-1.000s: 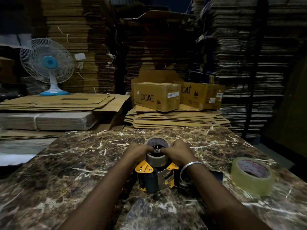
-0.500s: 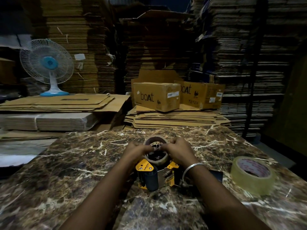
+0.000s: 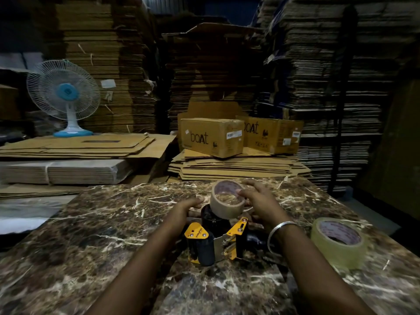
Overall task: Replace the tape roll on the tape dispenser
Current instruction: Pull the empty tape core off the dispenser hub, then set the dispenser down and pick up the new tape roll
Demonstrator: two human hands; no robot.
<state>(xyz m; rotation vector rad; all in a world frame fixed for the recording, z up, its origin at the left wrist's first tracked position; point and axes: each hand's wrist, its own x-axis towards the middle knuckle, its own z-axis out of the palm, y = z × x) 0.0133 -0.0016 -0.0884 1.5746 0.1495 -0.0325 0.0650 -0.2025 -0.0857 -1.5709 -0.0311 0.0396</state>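
A yellow and black tape dispenser (image 3: 213,242) lies on the marble table (image 3: 91,235) in front of me. Its black spool hub (image 3: 210,215) shows bare. A thin, nearly used-up tape roll (image 3: 226,206) is lifted and tilted just above the hub, and my right hand (image 3: 261,205), with a metal bangle on the wrist, grips its right rim. To the left of the hub, my left hand (image 3: 186,206) rests on the dispenser with its fingers pressed against it. A full clear tape roll (image 3: 338,242) lies flat on the table at the right.
Stacks of flattened cardboard (image 3: 236,167) and two printed boxes (image 3: 211,136) stand beyond the table's far edge. A white and blue table fan (image 3: 64,96) sits on a cardboard pile at the left. High walls of cardboard fill the background.
The thin roll sat down on the hub with both hands on it; now it is raised off and tilted, held by my right hand. My left hand has dropped to the dispenser's side.
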